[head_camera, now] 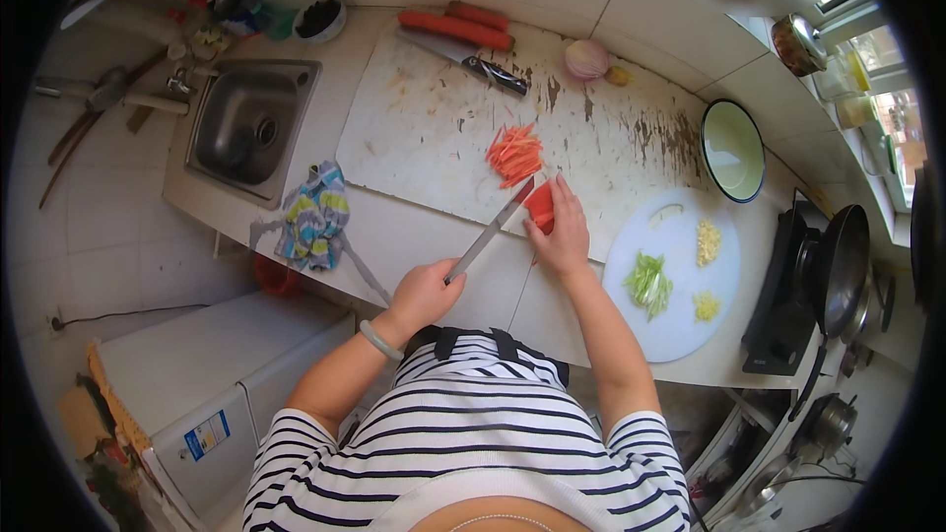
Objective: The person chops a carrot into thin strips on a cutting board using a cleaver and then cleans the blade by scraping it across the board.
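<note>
My left hand point(425, 295), with a bangle on its wrist, grips a kitchen knife point(488, 231) whose blade slants up and right to the carrot. Under the fingers of my right hand point(565, 229) is a cut carrot piece point(541, 207), held against the worn white board point(414, 133). A pile of carrot strips point(515, 155) lies just beyond the blade tip. Farther back are a whole carrot point(454, 29), another carrot point(479, 15) behind it, and a second knife with a black handle point(497, 74). A peeled reddish onion point(586, 60) rests near the wall.
Right of my right hand, a round white cutting board point(621, 244) bears sliced greens point(649, 284) and chopped pale yellow piles. An enamel basin point(732, 151) leans behind it. A black wok point(845, 270) is at far right. Left are a cloth point(316, 218) and a steel sink point(247, 129).
</note>
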{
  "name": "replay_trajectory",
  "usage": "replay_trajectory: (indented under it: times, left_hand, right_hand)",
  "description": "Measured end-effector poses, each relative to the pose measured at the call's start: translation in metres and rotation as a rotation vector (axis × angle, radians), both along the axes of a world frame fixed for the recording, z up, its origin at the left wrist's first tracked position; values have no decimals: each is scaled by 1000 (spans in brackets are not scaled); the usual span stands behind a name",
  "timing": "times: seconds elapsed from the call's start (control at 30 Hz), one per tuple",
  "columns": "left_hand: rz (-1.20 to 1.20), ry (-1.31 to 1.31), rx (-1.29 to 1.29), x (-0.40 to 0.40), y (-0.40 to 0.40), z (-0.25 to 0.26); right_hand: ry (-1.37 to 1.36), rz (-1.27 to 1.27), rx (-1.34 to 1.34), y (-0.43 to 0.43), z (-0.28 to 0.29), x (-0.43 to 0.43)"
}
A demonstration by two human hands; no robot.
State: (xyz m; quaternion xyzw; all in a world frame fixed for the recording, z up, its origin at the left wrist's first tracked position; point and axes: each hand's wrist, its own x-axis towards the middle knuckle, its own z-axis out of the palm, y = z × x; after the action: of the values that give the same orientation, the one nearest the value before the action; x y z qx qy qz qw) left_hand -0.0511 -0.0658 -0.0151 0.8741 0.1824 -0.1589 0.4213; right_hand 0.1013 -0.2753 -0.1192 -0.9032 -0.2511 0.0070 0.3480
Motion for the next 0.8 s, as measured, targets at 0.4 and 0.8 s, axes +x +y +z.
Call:
replay_trajectory:
  times: [0.4,0.8]
  left_hand:
    - [-42,2,40,-14,4,-2]
    - [-11,24,-9,-13,1,6]
  right_hand:
    - [16,-86,78,-14,1,-4]
    - [-11,-264,83,-11,2,-30]
